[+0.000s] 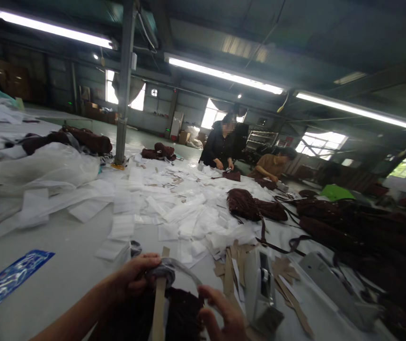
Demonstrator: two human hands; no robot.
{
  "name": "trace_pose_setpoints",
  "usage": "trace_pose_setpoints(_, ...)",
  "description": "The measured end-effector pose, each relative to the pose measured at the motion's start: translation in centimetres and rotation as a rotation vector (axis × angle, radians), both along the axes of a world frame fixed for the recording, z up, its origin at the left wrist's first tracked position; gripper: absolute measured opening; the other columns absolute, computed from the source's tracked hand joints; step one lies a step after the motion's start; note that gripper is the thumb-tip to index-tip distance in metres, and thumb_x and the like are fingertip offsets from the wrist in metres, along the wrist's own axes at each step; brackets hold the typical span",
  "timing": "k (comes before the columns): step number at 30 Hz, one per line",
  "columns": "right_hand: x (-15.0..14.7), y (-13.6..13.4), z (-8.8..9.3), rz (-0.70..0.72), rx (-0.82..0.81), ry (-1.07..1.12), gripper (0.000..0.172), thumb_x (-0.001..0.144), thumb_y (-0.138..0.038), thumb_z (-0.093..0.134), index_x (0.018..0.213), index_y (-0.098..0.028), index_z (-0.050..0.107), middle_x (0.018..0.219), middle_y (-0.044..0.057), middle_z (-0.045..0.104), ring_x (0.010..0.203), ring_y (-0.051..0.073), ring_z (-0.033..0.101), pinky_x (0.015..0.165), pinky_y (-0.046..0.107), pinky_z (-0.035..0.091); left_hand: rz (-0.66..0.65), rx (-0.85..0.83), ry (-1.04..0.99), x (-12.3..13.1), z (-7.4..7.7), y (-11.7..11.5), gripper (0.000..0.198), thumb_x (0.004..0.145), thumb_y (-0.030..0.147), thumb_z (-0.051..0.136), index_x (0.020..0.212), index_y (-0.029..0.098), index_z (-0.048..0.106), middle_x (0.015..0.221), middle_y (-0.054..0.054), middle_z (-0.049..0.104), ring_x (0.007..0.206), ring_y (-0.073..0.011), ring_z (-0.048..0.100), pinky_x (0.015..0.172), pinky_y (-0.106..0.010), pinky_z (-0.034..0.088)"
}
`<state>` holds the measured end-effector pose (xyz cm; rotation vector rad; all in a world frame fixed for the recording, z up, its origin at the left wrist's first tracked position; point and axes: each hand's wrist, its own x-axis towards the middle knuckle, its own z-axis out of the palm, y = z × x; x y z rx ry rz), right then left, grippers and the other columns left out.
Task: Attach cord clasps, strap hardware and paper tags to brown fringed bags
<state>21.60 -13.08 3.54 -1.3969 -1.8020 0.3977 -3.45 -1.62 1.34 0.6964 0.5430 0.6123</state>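
My left hand [141,273] is closed around a bunched, shiny grey wrapped strap [165,271] above a dark brown, gathered fabric bag [185,310]. A flat beige strip [159,305] runs lengthwise past the wrapping and down over the bag. From the bunch, a translucent band [185,269] arcs rightward to the fingertips of my right hand [226,315]. That hand is beside the bag with its index finger and thumb apart; whether a fingertip touches the band is unclear. The lower part of the bag is cut off by the frame's bottom edge.
Right of my hand stand a grey tape dispenser [260,289] and a second grey device [334,289] among beige strips [236,265]. White sheets [185,208] cover mid-table. Brown bags [242,203] lie beyond, a blue printed strip [11,282] left. Two people [219,144] work across the table.
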Motion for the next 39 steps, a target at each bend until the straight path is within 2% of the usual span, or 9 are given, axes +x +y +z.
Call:
trace_pose_setpoints(4,-0.4,4.6,3.7,-0.007,0.060,0.012,0.050,0.091,-0.055,0.038,0.116,-0.021,0.064,0.120,0.012,0.064,0.113,0.026,0.058,0.099,0.043,0.044,-0.053,0.121,-0.062,0.5,2.8,-0.1,0.016,0.082,0.028,0.061,0.077,0.013,0.057,0.056,0.000,0.061,0.021,0.0007,0.027,0.024,-0.015,0.007)
trace_pose_setpoints(8,-2.9,6.9,5.5,0.267,-0.012,0.046,0.054,0.095,-0.054,0.025,0.115,-0.021,0.063,0.107,0.009,0.069,0.100,0.021,0.063,0.088,0.032,0.049,-0.047,0.125,-0.101,1.3,3.3,-0.3,0.016,0.083,0.028,0.060,0.077,0.013,0.056,0.052,0.000,0.060,0.020,-0.0005,0.028,0.023,-0.015,0.009)
trace_pose_setpoints(11,-4.4,7.3,5.0,0.319,-0.079,0.091,0.051,0.097,-0.049,0.023,0.108,-0.021,0.064,0.092,0.005,0.070,0.084,0.017,0.065,0.076,0.026,0.050,0.011,0.105,-0.176,1.8,2.6,-0.5,0.021,0.084,0.034,0.057,0.077,0.014,0.056,0.049,0.000,0.060,0.019,-0.0020,0.029,0.023,-0.014,0.010)
trace_pose_setpoints(16,-4.3,7.3,1.3,0.169,-0.042,0.067,0.065,0.092,-0.062,0.017,0.101,-0.019,0.065,0.064,0.003,0.062,0.056,0.017,0.057,0.056,0.024,0.046,0.244,-0.010,-0.276,2.9,1.4,-0.9,0.025,0.081,0.037,0.059,0.070,0.016,0.054,0.047,0.003,0.060,0.019,-0.0001,0.023,0.024,-0.013,0.011)
trace_pose_setpoints(19,-3.5,7.0,0.3,0.144,-0.032,0.043,0.068,0.088,-0.068,0.021,0.114,-0.019,0.060,0.067,0.003,0.062,0.058,0.019,0.058,0.056,0.025,0.045,0.171,-0.072,-0.297,3.6,0.5,-0.9,0.036,0.081,0.044,0.057,0.061,0.014,0.055,0.032,0.004,0.046,0.019,-0.0019,0.018,0.024,-0.015,0.012)
trace_pose_setpoints(22,-2.9,6.5,1.3,0.192,-0.163,0.043,0.057,0.091,-0.063,0.025,0.102,-0.021,0.062,0.064,0.000,0.058,0.058,0.016,0.055,0.055,0.024,0.042,0.017,-0.115,-0.269,3.6,-0.1,-0.8,0.050,0.084,0.051,0.048,0.051,0.014,0.053,0.022,0.006,0.028,0.018,-0.0035,0.016,0.025,-0.017,0.013)
trace_pose_setpoints(28,-3.1,6.3,3.3,0.270,-0.264,0.158,0.054,0.093,-0.059,0.028,0.077,-0.017,0.058,0.063,-0.001,0.053,0.060,0.013,0.050,0.054,0.022,0.039,0.037,0.027,-0.249,3.3,1.1,-1.4,0.022,0.083,0.036,0.056,0.075,0.016,0.055,0.048,0.002,0.058,0.020,-0.0020,0.024,0.024,-0.014,0.012)
trace_pose_setpoints(33,-3.9,5.8,1.7,0.245,-0.195,0.124,0.063,0.085,-0.071,0.031,0.088,-0.016,0.063,0.071,0.003,0.061,0.066,0.016,0.055,0.060,0.024,0.043,0.004,0.054,-0.270,3.3,1.6,-2.3,0.023,0.082,0.038,0.059,0.077,0.016,0.053,0.050,0.002,0.059,0.020,-0.0012,0.025,0.024,-0.014,0.018)
trace_pose_setpoints(39,-3.8,5.2,0.7,0.180,-0.169,-0.014,0.058,0.088,-0.066,0.031,0.085,-0.018,0.064,0.063,0.001,0.059,0.057,0.015,0.053,0.054,0.023,0.041,0.055,-0.078,-0.316,3.5,0.2,-3.2,0.026,0.084,0.036,0.055,0.071,0.014,0.054,0.050,0.002,0.059,0.021,0.0004,0.023,0.025,-0.014,0.014)
